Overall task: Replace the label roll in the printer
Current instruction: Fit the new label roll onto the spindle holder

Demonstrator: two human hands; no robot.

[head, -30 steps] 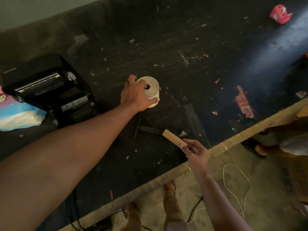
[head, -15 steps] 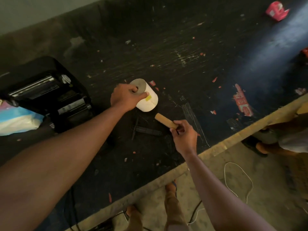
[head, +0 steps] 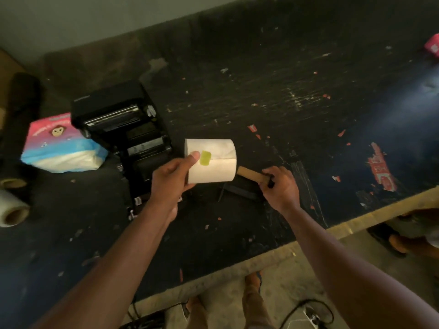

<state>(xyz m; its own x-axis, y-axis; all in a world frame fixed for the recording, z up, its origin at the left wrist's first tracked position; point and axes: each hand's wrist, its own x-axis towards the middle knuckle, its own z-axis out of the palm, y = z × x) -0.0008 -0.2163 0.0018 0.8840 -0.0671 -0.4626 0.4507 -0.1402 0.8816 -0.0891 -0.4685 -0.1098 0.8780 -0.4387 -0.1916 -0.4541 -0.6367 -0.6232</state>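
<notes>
My left hand [head: 172, 180] grips a full white label roll [head: 213, 162] lifted sideways above the dark table, thumb beside a yellow-green sticker on its loose end. My right hand [head: 280, 186] holds a brown cardboard tube [head: 250, 175] whose far end meets the roll's right end; whether it enters the roll's core is hidden. The black label printer [head: 123, 129] stands open at the left, just beyond my left hand. A black spindle part [head: 240, 191] lies on the table under the roll.
A pink, blue and white packet [head: 57, 148] lies left of the printer. Dark and clear film rolls [head: 11, 210] rest at the far left. The table's wooden front edge [head: 308, 241] runs diagonally. Red scraps [head: 381, 169] dot the tabletop; cables and feet show below.
My left hand lifted the label roll from standing on the table and turned it sideways. My right hand brought the cardboard tube up to the roll's right end. The view shifted left.
</notes>
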